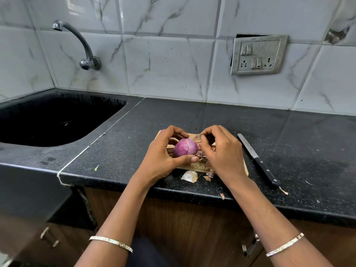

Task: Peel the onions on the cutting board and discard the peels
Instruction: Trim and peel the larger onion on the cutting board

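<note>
Purple-pink and mostly bare, the onion (185, 149) sits in the grip of the left hand (163, 157) over the cutting board (189, 166). The fingers curl round its far side and the thumb presses its near side. The right hand (221, 151) meets it from the right, and its fingertips pinch a strip of skin (198, 136) that stands up at the onion's upper right edge, so this grip is closed on the skin and not on the bulb.

Directly below the two grips, torn peels (202, 159) lie heaped on the board. A larger pale peel (189, 176) lies nearer the person than the grips, off the board's near edge on the black speckled bench (134, 135). Behind the left grip, at the board's far left corner, a pink sliver (162, 131) shows. It may be another onion, but the hand hides most of it.

Right of the right grip, apart from the board, a knife (258, 160) lies on the bench with its black handle toward the person. Far left of the grips is the dark sink (57, 120), with a tap (77, 41) on the tiled wall above it. Each wrist wears a silver bangle (110, 243).
</note>
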